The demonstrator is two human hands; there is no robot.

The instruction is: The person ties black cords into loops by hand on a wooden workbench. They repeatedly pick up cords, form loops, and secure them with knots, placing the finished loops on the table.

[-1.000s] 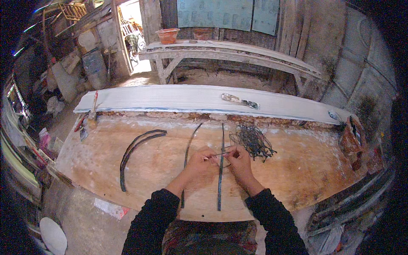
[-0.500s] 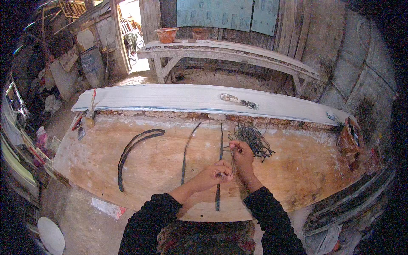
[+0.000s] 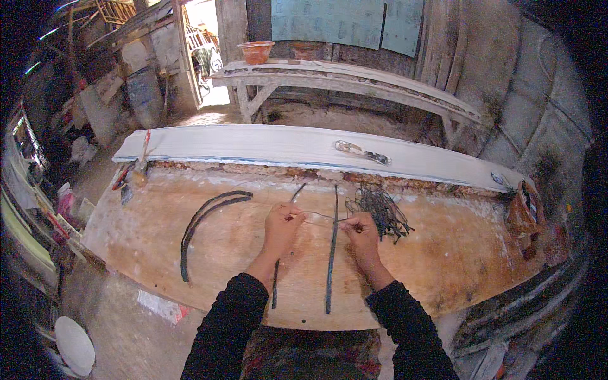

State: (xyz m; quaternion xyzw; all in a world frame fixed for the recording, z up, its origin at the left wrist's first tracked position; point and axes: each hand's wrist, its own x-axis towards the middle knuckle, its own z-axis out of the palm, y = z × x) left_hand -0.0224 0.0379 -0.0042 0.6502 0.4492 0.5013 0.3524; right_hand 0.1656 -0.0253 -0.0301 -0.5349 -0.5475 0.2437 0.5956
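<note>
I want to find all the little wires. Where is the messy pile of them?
In the head view, the dark wire pile lies on the wooden board, just right of the right hand and the straight dark strip.

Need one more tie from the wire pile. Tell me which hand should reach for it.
Right, probably. The right hand lies beside the pile of dark wire pieces, just to its right. The left hand sits farther off, past the straight dark bar, and both hands pinch a thin wire stretched between them.

worn wooden workbench (image 3: 443,266), dark metal strips (image 3: 331,253), wire bundle (image 3: 380,209)
</note>
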